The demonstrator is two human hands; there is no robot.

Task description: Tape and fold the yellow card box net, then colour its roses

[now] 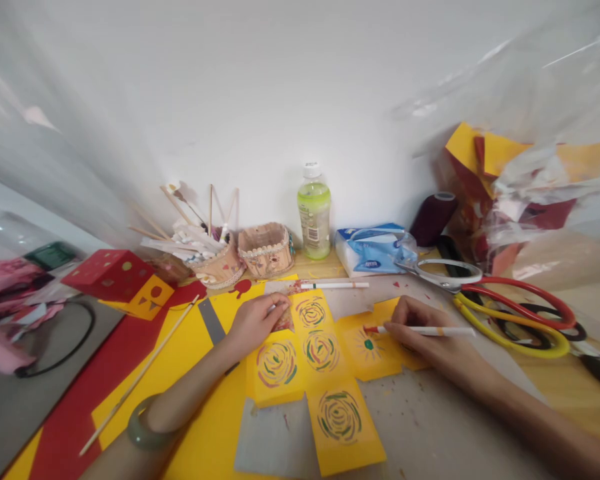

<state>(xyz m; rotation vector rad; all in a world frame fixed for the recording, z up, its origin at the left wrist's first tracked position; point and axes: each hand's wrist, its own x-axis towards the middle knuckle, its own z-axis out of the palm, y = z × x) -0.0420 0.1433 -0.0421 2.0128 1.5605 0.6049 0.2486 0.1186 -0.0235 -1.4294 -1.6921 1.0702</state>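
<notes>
My right hand [420,328] holds a white marker [450,331] with a red end. That end is over the right panel of a cross-shaped yellow paper cutout [325,370], at a drawing with a green centre and short rays around it. Rings of coloured strokes cover several other panels. My left hand [265,317] rests by the cutout's upper left side, thumb and fingers pinched around something small and pale that I cannot make out. A green bangle [147,423] circles the left forearm. Another white marker [343,285] lies just beyond the cutout.
Along the wall stand a basket of sticks and swabs [217,267], a second basket [265,253], a bottle [314,220] and a tissue pack [373,250]. Scissors [520,297] lie at right. A red dice-like box [115,273], thin stick [140,373] and coloured sheets occupy the left.
</notes>
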